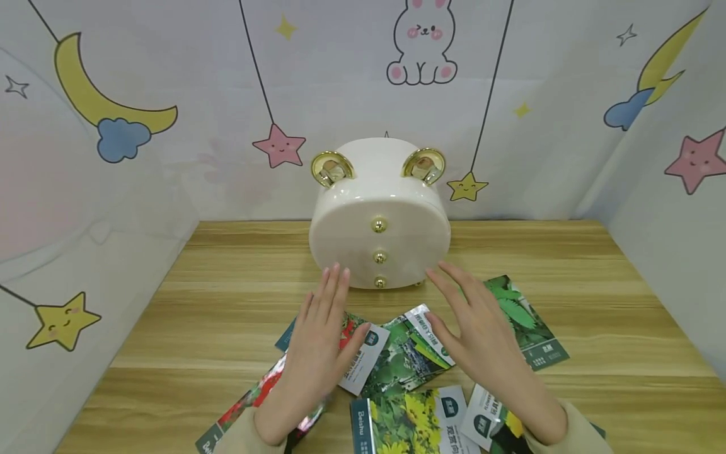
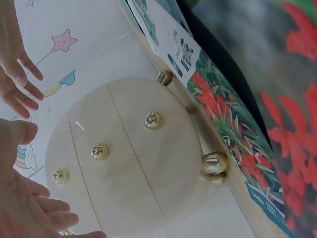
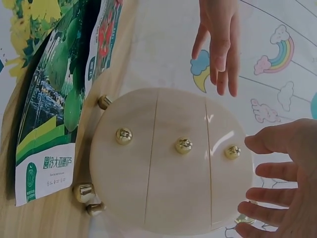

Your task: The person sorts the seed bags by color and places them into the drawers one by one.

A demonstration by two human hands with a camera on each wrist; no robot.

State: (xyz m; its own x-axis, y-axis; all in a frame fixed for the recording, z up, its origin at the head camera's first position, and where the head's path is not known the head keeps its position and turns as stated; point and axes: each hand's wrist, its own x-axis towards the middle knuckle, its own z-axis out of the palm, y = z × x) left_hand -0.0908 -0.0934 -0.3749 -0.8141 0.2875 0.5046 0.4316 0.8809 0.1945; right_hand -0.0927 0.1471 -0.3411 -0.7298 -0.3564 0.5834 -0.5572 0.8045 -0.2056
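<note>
My left hand (image 1: pixel 320 343) hovers over the left-hand seed packets, fingers straight and thumb spread, holding nothing. The right hand (image 1: pixel 484 334) is held likewise over the right-hand packets, its fingers apart. Between the hands lies a green packet (image 1: pixel 397 356) with leafy plants on it. A red-flowered packet (image 1: pixel 363 366) is partly hidden beneath my left hand. Just beyond the fingertips stands a glossy white rounded drawer box (image 1: pixel 346 243) with gold ears. Its front carries three gold knobs (image 3: pixel 184 145), and two seams divide it, as the right wrist view shows.
Nearest me lies a yellow-flowered packet (image 1: pixel 416 419), with another packet (image 1: pixel 482 419) partly under the right forearm. A green-leaf packet (image 1: pixel 535 334) lies to the right, and a red-flowered one (image 1: pixel 244 407) at lower left. Behind the wooden table (image 1: pixel 612 302) hangs a cartoon-printed cloth (image 1: pixel 351 82).
</note>
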